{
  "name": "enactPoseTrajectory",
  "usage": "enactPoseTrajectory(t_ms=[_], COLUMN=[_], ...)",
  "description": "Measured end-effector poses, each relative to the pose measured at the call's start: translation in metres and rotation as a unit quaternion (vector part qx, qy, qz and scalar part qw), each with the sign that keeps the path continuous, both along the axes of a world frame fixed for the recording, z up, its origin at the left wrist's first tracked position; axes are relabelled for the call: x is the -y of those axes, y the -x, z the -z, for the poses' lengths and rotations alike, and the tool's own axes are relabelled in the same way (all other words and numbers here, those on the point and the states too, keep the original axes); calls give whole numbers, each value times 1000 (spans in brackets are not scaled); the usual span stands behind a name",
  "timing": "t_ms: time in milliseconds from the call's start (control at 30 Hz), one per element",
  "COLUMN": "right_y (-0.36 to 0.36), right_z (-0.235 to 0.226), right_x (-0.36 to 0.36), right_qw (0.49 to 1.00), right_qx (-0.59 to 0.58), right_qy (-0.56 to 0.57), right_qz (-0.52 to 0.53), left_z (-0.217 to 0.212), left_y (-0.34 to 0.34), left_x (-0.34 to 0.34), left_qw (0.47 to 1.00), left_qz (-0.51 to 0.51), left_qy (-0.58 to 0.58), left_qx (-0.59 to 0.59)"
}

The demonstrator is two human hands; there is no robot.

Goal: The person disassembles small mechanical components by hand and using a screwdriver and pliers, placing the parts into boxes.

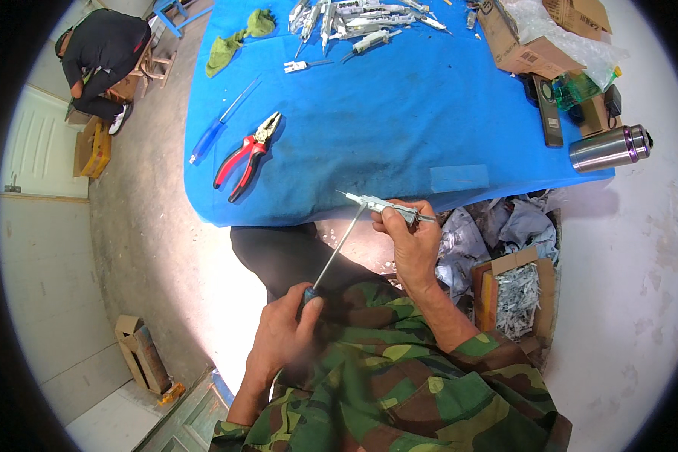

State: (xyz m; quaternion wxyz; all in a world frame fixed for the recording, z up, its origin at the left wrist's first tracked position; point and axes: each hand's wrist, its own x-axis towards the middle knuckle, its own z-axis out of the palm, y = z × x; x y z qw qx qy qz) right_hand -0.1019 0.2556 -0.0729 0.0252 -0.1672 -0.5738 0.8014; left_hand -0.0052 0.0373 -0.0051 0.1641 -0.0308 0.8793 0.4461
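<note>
My left hand (285, 325) is closed round the blue handle of a screwdriver, whose long metal shaft (340, 247) slants up to the right. The tip meets the side of a slender white and grey device (380, 206) with a thin pin at its left end. My right hand (410, 239) grips that device by its right part, just off the table's front edge; the fingers cover some of it. Red and black combination pliers (241, 162) and a second screwdriver with a clear blue handle (208, 139) lie on the table to the left.
Similar devices are heaped at the back of the blue-covered table (354, 120), near green gloves (237, 44). A cardboard box (505, 41) and a steel flask (609, 149) stand to the right. Below are scrap bags (523, 224) and a filled carton (516, 301). Another person (105, 56) sits far left.
</note>
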Motion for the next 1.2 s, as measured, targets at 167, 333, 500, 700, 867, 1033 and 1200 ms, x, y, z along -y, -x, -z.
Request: enactPoseTrajectory(t_ms=[167,333,500,700,867,1033,1200], right_y=[0,-1,0,-1,-1,-2,-1], right_z=[4,10,8,7,9,11,10], right_x=[1,0,3,7,9,9,8], right_qw=[1000,999,999,999,998,998,999], right_qx=[-10,-20,-38,-45,-51,-55,-46], right_qy=[23,25,11,-5,4,8,-1], right_qz=[2,5,12,26,32,31,25], left_z=[-7,-25,-22,-23,-15,-19,-15], left_y=[-1,6,3,6,5,11,9], left_x=[-8,-14,-8,-11,-7,-2,-2], left_qw=[999,997,993,994,999,964,982], left_qz=[4,-5,-26,33,20,-68,-43], left_qy=[45,41,-46,107,32,-147,-107], left_qx=[17,69,108,-14,-6,210,152])
